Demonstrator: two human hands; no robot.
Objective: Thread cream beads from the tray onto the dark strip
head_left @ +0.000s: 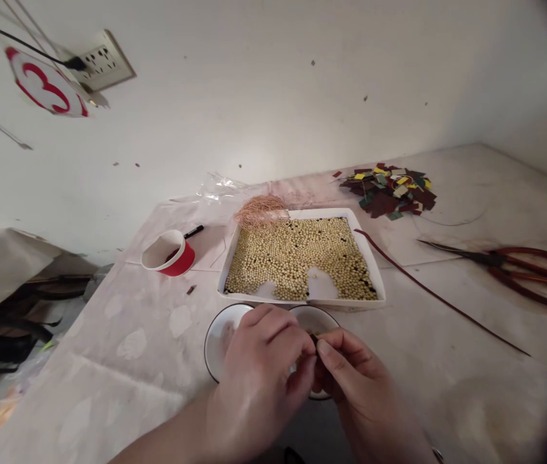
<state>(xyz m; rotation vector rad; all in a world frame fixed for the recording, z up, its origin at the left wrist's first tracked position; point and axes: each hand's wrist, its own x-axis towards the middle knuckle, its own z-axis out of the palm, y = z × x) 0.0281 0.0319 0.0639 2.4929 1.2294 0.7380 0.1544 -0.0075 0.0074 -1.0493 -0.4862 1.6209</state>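
My left hand (266, 370) and my right hand (363, 380) meet above two small white bowls, fingertips pinched together. Between the fingertips is a small dark piece (314, 339), mostly covered, so its kind cannot be made out. Both hands are closed on it. Beneath my left hand sits the left bowl (212, 345) with a dark rim; the right bowl (305, 314) is partly hidden behind my fingers. Just beyond the bowls lies a white tray (372, 258) full of small yellowish beads (292, 254) with some black ones among them.
A bundle of thin copper-coloured strands (259, 211) rests at the tray's back left corner. On the left stand a red-and-white cup (183, 261) and a black marker (194, 231). To the right are a dark red strip (428, 290), large scissors (500, 261) and a pile of coloured scraps (389, 190).
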